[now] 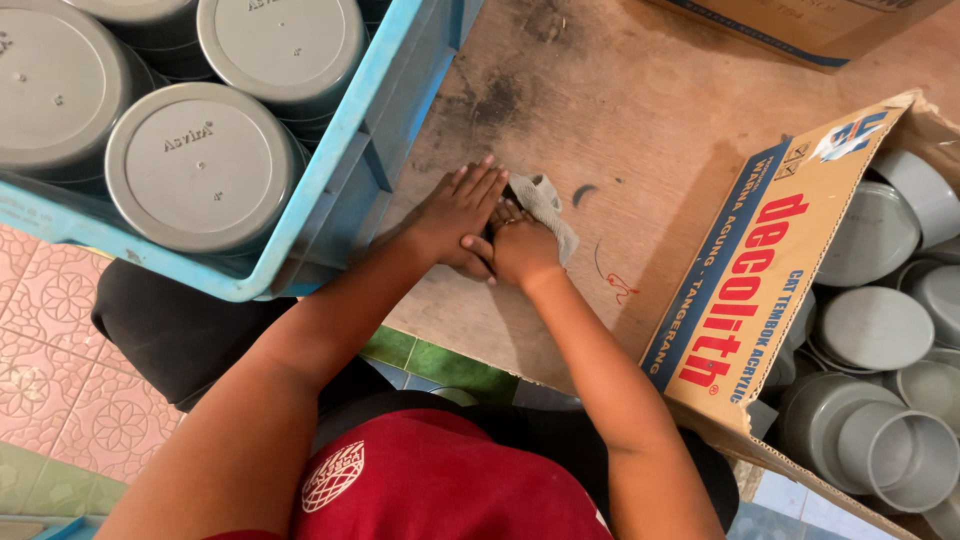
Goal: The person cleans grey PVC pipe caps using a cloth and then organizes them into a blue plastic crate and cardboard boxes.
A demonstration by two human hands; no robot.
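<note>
I had my left hand (455, 215) flat, fingers together, over my right hand (520, 250), which clamped the grey rag (548, 205) on the wooden surface (640, 130). I judged even downward pressure and short strokes best.

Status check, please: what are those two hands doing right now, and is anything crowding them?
Left hand flat, pressing over right hand. Grey cloth under right grip. Blue crate close left, cardboard box right.

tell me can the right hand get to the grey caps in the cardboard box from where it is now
Probably yes. The right hand rests on a grey cloth on the wooden board; the cardboard box lies open beside it, grey caps exposed.
</note>
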